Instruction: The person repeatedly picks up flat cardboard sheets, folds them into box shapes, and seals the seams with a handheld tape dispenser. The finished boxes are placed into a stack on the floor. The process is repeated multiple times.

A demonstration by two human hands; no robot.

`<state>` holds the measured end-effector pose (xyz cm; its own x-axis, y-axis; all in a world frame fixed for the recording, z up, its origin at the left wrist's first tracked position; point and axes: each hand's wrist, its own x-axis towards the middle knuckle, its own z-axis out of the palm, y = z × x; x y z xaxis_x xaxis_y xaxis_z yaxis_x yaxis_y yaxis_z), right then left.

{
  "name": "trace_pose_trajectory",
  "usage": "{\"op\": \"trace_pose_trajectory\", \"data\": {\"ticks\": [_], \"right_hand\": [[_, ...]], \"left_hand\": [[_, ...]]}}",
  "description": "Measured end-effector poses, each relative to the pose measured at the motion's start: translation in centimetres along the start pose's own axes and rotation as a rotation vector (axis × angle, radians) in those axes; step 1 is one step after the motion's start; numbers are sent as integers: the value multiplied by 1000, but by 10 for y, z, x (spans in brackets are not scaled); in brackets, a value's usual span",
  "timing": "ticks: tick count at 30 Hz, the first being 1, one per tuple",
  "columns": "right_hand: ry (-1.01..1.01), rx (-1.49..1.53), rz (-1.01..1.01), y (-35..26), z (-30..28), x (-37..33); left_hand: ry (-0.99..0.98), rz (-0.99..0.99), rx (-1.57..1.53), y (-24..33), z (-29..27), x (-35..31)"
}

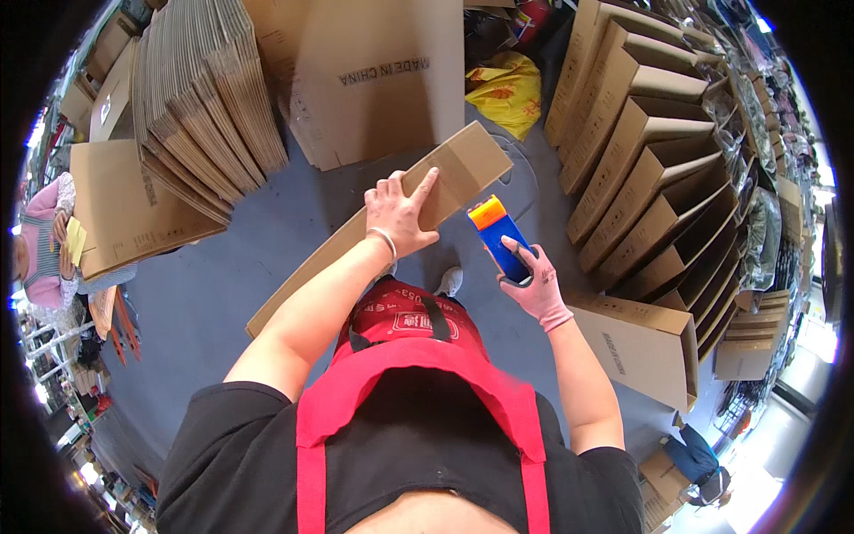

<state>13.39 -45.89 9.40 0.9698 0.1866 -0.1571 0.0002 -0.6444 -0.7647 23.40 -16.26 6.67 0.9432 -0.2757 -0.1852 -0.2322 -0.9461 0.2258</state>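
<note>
My left hand (400, 214) lies with spread fingers on a long, narrow brown cardboard carton (471, 165). That carton runs slantwise in front of me, from lower left to upper right. Its underside is hidden. A blue tape dispenser (507, 253) with an orange end (487, 213) is gripped in my right hand (539, 289), which wears a thin pinkish glove with dark fingertips. The orange end points up and left, just right of the carton and apart from it.
Flattened cartons (200, 98) stand in a thick stack at left, with larger cardboard sheets (374, 107) ahead. Several open cartons (658, 169) line the right, another (632, 347) below them. A yellow bag (507, 93) lies ahead. Another person (49, 231) is at far left.
</note>
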Motion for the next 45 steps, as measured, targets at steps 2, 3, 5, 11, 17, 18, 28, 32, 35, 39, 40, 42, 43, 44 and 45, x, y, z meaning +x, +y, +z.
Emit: {"op": "trace_pose_trajectory", "data": {"ticks": [2,3,5,11,17,18,28,32,35,39,40,42,43,44,45], "right_hand": [[-4,-30,-5,24,1,-19],[-5,-65,-2,23,2,-29],[-66,-150,69,22,-2,-32],[-501,-535,313,-43,30,115],[-422,-254,267,4,35,111],[-371,-343,223,26,21,99],[-655,-135,-269,-48,-180,162],[-773,-144,-484,-15,-197,227],[-897,-113,-608,-2,-198,267],[-1026,-189,-622,20,-199,322],[-1013,-216,-689,24,-197,332],[-1063,-249,-762,24,-190,353],[-1088,-264,-796,23,-186,362],[-1120,-292,-832,26,-179,370],[-1142,-285,-824,30,-174,375]], "left_hand": [[-14,-20,27,2,-4,1],[-11,-16,32,-1,-2,0],[12,-9,33,-2,1,0],[68,63,-22,15,14,-11],[88,73,-95,-2,9,2],[9,78,-118,-4,5,5],[-346,-439,-2143,62,-23,65],[-267,-529,-2398,78,-20,76],[-60,-705,-2258,93,-22,80],[288,-859,-1956,108,-12,83],[335,-881,-1776,104,-5,84],[326,-958,-1712,99,4,90],[304,-951,-1587,100,11,94],[312,-963,-1452,105,16,94],[360,-909,-1140,112,11,94]]}}
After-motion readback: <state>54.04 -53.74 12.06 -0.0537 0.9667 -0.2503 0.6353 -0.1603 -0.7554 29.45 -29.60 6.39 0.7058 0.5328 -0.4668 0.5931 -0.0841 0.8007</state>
